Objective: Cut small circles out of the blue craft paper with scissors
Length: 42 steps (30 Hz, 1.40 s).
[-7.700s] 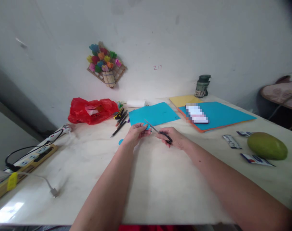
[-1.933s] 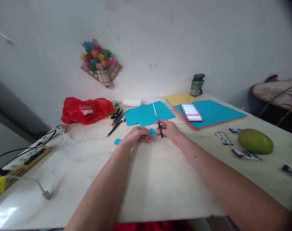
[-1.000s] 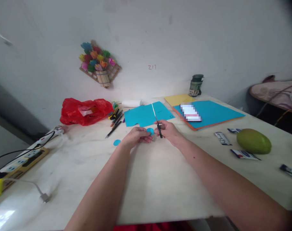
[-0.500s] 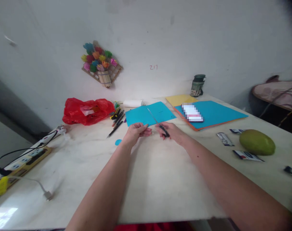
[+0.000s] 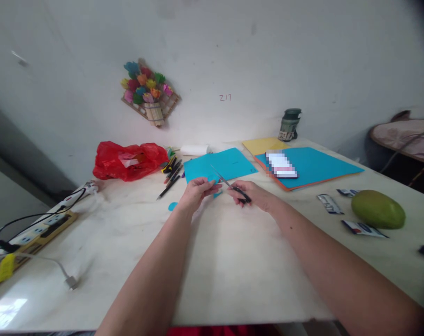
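Note:
My left hand (image 5: 199, 190) pinches a small piece of blue paper (image 5: 213, 180) between thumb and fingers. In my right hand (image 5: 248, 192) is a pair of scissors (image 5: 240, 193) with black handles, its blades pointing up and left beside the paper piece. The blades look slightly parted. Behind both hands lies a blue sheet (image 5: 229, 164) with small dark marks on it. A round blue cut-out (image 5: 172, 206) rests on the table, left of my left wrist. A small blue scrap (image 5: 217, 194) shows just under the left fingertips.
Several pens (image 5: 169, 185) and a red plastic bag (image 5: 128, 161) lie at the left back. A phone (image 5: 282, 164) sits on blue and orange sheets (image 5: 323, 163). At right are a green fruit (image 5: 378, 209) and small packets (image 5: 364, 228). A power strip (image 5: 40, 228) runs along the left.
The scissors' blades have parted and the handles have spread in my right hand. The blue piece in my left hand shows more, and a scrap now appears below it. The view has shifted slightly.

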Tool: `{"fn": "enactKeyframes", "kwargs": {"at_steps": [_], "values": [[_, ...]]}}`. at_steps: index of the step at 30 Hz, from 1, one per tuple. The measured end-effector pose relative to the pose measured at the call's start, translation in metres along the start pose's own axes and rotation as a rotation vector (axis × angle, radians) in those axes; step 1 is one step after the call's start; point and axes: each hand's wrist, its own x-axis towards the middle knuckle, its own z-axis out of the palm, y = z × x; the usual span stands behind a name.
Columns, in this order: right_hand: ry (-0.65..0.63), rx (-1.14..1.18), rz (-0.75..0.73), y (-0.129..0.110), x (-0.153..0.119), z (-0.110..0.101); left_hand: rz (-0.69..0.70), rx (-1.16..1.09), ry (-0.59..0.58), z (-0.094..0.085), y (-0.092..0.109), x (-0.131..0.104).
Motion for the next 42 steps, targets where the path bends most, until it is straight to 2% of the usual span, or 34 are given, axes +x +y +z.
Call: {"fn": "enactKeyframes", "kwargs": {"at_steps": [15, 31, 42], "values": [[-0.078, 0.011, -0.031, -0.0013, -0.0013, -0.0022, -0.006, 0.003, -0.034, 0.0, 0.0007, -0.0021], [-0.109, -0.023, -0.046, 0.0015, -0.001, -0.0015, -0.003, 0.018, -0.087, -0.0055, -0.0025, -0.0006], [-0.1, -0.035, -0.027, 0.0014, -0.0004, -0.0006, 0.004, 0.007, -0.069, -0.0049, -0.0033, -0.0001]]}}
